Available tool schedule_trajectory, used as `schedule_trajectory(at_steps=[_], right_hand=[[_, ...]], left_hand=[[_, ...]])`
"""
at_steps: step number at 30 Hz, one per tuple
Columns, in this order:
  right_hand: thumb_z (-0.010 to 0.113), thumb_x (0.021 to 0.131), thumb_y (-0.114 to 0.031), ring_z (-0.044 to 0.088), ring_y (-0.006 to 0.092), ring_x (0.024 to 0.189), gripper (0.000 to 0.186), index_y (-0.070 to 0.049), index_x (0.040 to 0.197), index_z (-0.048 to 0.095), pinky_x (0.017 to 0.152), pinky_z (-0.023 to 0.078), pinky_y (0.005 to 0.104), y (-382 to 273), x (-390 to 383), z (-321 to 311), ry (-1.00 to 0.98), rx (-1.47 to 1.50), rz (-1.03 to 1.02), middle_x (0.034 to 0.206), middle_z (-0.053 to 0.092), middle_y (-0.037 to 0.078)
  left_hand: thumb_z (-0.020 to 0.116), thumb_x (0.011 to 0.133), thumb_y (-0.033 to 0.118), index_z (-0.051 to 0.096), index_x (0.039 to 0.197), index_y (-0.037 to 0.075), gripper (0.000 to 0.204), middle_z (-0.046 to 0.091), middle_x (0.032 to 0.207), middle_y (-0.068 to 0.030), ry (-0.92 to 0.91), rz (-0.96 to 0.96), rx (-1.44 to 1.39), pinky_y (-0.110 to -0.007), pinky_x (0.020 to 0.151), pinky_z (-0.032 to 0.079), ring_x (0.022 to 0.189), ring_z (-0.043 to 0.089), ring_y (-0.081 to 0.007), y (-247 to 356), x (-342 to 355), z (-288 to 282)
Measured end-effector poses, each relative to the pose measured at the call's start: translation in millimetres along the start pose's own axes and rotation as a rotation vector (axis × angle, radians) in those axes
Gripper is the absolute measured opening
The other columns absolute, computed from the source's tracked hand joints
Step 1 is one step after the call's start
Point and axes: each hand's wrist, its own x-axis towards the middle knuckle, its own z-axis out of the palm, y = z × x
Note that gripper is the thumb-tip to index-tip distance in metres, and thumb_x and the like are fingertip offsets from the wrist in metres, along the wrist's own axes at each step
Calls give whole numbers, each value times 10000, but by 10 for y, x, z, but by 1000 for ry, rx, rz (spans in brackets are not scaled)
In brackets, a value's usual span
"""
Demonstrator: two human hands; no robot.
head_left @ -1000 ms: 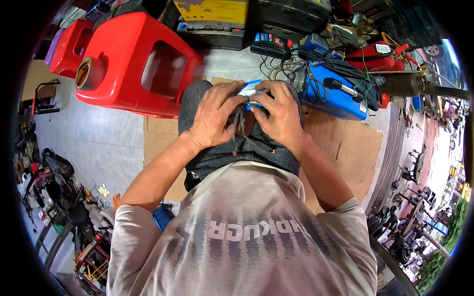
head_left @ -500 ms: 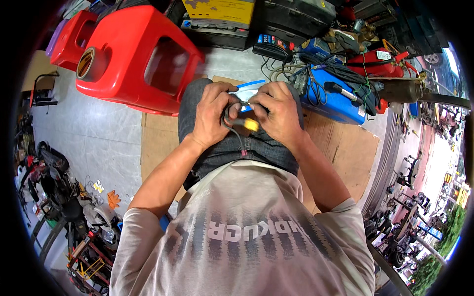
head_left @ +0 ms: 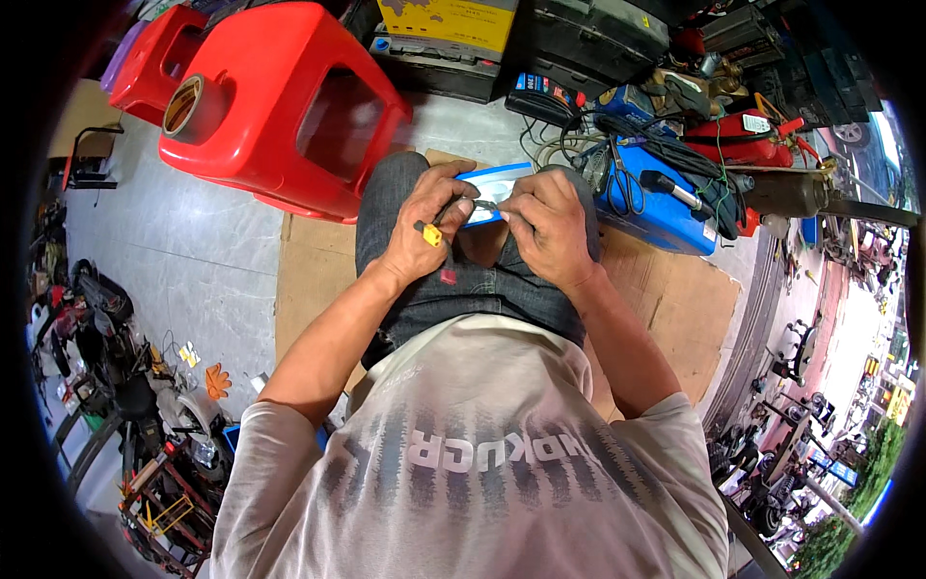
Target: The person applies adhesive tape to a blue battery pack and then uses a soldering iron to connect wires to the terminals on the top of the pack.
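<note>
My left hand [head_left: 424,232] is closed around a thin wire with a small yellow connector [head_left: 425,233] at its end. My right hand [head_left: 545,227] pinches the other part of the same wire [head_left: 482,205] between thumb and fingers. Both hands meet above my knees, over dark jeans [head_left: 463,289]. A blue and white flat box [head_left: 497,185] lies just beyond the fingers, partly hidden by them. A small dark red piece dangles under the left hand.
A red plastic stool [head_left: 280,106] lies on its side at the left, a second one behind it. A blue machine case [head_left: 656,198] with cables and scissors sits at the right. Cardboard [head_left: 309,280] covers the floor. Batteries and tool boxes line the far edge.
My hands have drawn slightly apart and the yellow connector has come into sight in the left hand. The view has tilted a little.
</note>
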Motion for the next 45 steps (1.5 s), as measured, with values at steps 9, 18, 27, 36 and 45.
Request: schedule_trajectory(at_steps=[9, 18, 27, 36, 45], right_hand=[[844, 848, -78, 642, 285, 1017, 154, -115, 985, 785, 867, 484, 436, 35, -86, 7, 44, -44, -102, 1057, 704, 29], [846, 836, -62, 654, 292, 1005, 174, -110, 988, 775, 872, 509, 433, 72, -94, 107, 104, 3, -75, 1049, 711, 36], [852, 844, -34, 655, 300, 1020, 167, -85, 981, 772, 890, 526, 430, -11, -96, 163, 169, 78, 44, 1050, 714, 63], [813, 864, -91, 656, 297, 1061, 168, -113, 1024, 769, 880, 491, 442, 83, -106, 72, 66, -45, -132, 1062, 711, 34], [849, 820, -63, 661, 289, 1045, 209, -120, 1010, 784, 889, 514, 439, 124, -142, 125, 119, -16, -139, 1066, 709, 32]], left_hand=[[837, 946, 183, 794, 1225, 45, 314, 692, 1483, -209, -20, 267, 211, -526, 1209, 468, 1416, 602, -445, 88, 92, 56], [796, 912, 130, 797, 1055, 52, 162, 716, 1457, -188, 167, 48, 70, -501, 1146, 505, 1337, 619, -406, 130, 88, 244], [753, 884, 142, 755, 990, 42, 145, 664, 1525, -215, 176, 52, 79, -504, 1151, 474, 1337, 580, -421, 105, 75, 277], [759, 904, 112, 768, 1033, 53, 143, 687, 1493, -213, 156, 50, 75, -502, 1168, 474, 1358, 583, -425, 92, 74, 280], [826, 854, 214, 746, 1065, 66, 270, 622, 1578, -236, 72, 59, 120, -536, 1209, 439, 1401, 562, -446, 103, 89, 198]])
